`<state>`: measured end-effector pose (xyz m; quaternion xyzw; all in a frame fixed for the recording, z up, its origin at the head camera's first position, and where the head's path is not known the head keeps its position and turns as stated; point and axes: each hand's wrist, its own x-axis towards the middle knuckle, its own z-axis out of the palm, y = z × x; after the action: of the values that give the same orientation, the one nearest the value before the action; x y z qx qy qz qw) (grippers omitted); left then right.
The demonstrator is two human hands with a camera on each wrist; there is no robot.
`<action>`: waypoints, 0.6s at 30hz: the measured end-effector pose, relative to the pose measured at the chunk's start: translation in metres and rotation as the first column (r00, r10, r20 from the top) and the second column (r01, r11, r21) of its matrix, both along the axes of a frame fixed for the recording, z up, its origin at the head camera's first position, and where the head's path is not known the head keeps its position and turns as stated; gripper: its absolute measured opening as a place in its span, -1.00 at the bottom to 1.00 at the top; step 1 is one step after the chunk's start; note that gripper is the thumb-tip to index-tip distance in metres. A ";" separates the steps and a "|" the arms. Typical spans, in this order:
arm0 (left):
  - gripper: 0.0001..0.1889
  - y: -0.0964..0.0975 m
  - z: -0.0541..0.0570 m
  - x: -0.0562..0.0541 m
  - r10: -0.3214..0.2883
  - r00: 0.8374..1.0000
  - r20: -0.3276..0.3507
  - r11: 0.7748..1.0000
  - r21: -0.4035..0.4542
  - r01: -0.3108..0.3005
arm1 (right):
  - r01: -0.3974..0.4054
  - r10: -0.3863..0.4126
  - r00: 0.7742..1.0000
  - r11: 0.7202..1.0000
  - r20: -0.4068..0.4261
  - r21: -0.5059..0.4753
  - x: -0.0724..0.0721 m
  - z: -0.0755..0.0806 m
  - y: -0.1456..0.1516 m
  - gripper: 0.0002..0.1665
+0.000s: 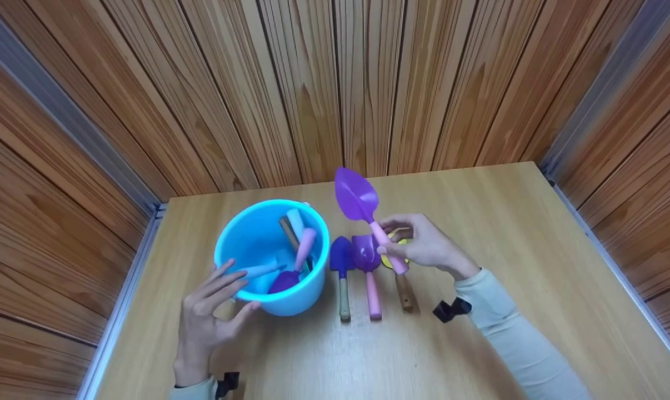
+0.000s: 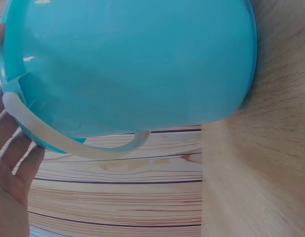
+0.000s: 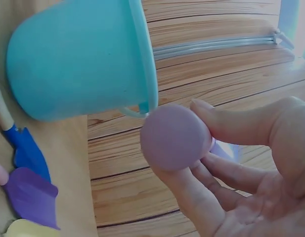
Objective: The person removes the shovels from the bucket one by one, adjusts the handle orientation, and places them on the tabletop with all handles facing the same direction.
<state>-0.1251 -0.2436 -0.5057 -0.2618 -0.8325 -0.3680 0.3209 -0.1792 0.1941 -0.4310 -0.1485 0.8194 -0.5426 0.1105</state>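
Note:
My right hand (image 1: 429, 244) pinches the pink handle of a purple toy shovel (image 1: 356, 194), raised above the table with its blade up; the handle's round end fills the middle of the right wrist view. At the light-blue bucket (image 1: 307, 291), my left hand (image 1: 210, 311) touches the near-left rim with spread, fairly straight fingers. Inside the bucket lie a purple shovel (image 1: 284, 281) and several other tools with light-blue or brown handles. The bucket's white carry handle (image 2: 88, 149) hangs along its side in the left wrist view.
Right of the bucket, a blue shovel (image 1: 342, 261) with a pale wooden handle lies beside a purple scoop (image 1: 373, 294) with a pink handle. A yellow tool (image 1: 405, 294) with a brown handle is partly hidden by my right hand. Wood-panelled walls (image 1: 307, 100) enclose the table (image 1: 357, 361).

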 end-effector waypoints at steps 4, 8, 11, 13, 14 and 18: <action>-0.44 0.000 0.000 0.001 0.002 1.000 0.019 1.000 0.010 -0.002 | 0.063 -0.062 0.998 0.998 0.009 -0.024 0.008 -0.011 0.008 -0.36; -0.45 0.001 0.001 0.000 -0.001 1.000 0.017 1.000 0.022 0.001 | 0.119 -0.119 0.993 0.993 0.017 -0.018 0.015 -0.022 0.018 -0.30; -0.45 0.001 0.002 0.000 0.003 1.000 0.017 1.000 0.012 -0.003 | 0.140 -0.139 0.990 0.990 0.038 -0.030 0.019 -0.030 0.025 -0.29; -0.45 0.000 0.001 0.000 0.006 1.000 0.022 1.000 0.010 -0.006 | 0.150 -0.147 0.988 0.987 0.057 -0.053 0.021 -0.036 0.030 -0.29; -0.45 0.000 0.001 0.000 0.007 1.000 0.022 1.000 0.005 -0.007 | 0.156 -0.152 0.986 0.986 0.066 -0.064 0.022 -0.040 0.033 -0.29; -0.44 -0.001 0.000 0.001 0.007 1.000 0.026 1.000 0.007 -0.007 | 0.179 -0.172 0.982 0.979 0.080 -0.097 0.027 -0.052 0.043 -0.29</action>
<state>-0.1244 -0.2442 -0.5060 -0.2528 -0.8363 -0.3731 0.3122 -0.1518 0.2373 -0.4825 -0.0618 0.7954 -0.5972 0.0834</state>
